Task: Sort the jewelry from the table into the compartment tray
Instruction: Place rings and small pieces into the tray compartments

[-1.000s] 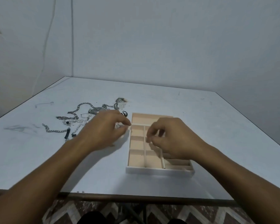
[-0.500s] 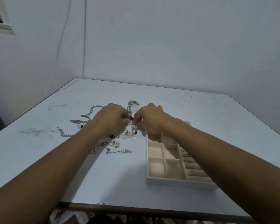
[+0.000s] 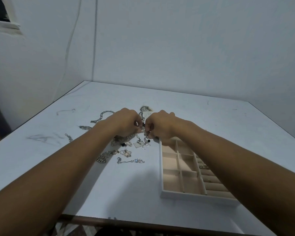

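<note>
The left hand and right hand meet just beyond the far left corner of the compartment tray, knuckles up and fingers curled under. The left fingertips pinch a silver pendant. Just beside it, the right fingertips pinch a charm chain, which hangs from them to the table. Pendant and chain sit in the narrow gap between the two hands. The rest of the jewelry lies left of the tray: a pearl strand, a curb bracelet, a thin bracelet and, farther off, a link chain. A small silver piece lies in a compartment on the tray's right side.
</note>
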Demonstrator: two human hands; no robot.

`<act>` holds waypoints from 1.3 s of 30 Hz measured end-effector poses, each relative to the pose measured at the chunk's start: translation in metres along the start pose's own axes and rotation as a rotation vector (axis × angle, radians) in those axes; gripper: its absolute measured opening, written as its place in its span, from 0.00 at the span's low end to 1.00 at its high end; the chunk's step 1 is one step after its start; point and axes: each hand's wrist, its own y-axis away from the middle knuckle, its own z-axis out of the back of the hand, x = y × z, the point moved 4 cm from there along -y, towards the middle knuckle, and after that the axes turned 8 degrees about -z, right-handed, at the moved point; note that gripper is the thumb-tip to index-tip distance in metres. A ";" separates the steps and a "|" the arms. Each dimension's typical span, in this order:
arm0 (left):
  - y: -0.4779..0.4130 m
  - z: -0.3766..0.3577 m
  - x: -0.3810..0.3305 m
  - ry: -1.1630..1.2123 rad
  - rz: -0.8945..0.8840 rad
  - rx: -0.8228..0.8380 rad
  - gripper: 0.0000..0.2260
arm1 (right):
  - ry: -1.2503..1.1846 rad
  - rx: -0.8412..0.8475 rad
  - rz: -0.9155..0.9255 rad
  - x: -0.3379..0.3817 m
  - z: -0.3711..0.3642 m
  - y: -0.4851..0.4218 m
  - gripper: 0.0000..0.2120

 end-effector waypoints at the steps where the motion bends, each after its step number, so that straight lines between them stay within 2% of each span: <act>1: -0.001 0.000 -0.001 0.000 0.005 0.010 0.12 | 0.000 -0.003 0.006 0.000 0.000 0.000 0.09; 7: -0.009 0.000 -0.002 0.019 0.035 0.021 0.06 | -0.160 -0.061 0.044 -0.010 0.019 0.009 0.11; 10: -0.012 -0.001 -0.001 0.047 0.063 0.032 0.03 | -0.300 -0.083 0.070 -0.023 0.033 0.024 0.07; 13: -0.013 0.000 -0.002 0.070 0.070 0.046 0.07 | -0.382 -0.096 0.086 -0.039 0.041 0.040 0.03; 19: -0.007 0.003 -0.009 0.077 0.053 0.026 0.09 | -0.464 -0.047 0.058 -0.056 0.041 0.072 0.04; 29: 0.014 0.021 -0.022 0.436 -0.022 -0.061 0.06 | -0.425 -0.023 -0.064 -0.079 0.029 0.095 0.09; 35: 0.019 0.024 -0.041 0.581 -0.076 -0.098 0.02 | -0.356 -0.033 -0.112 -0.080 0.014 0.095 0.08; 39: 0.021 0.027 -0.049 0.631 -0.087 -0.082 0.04 | -0.317 -0.032 -0.119 -0.080 0.006 0.091 0.09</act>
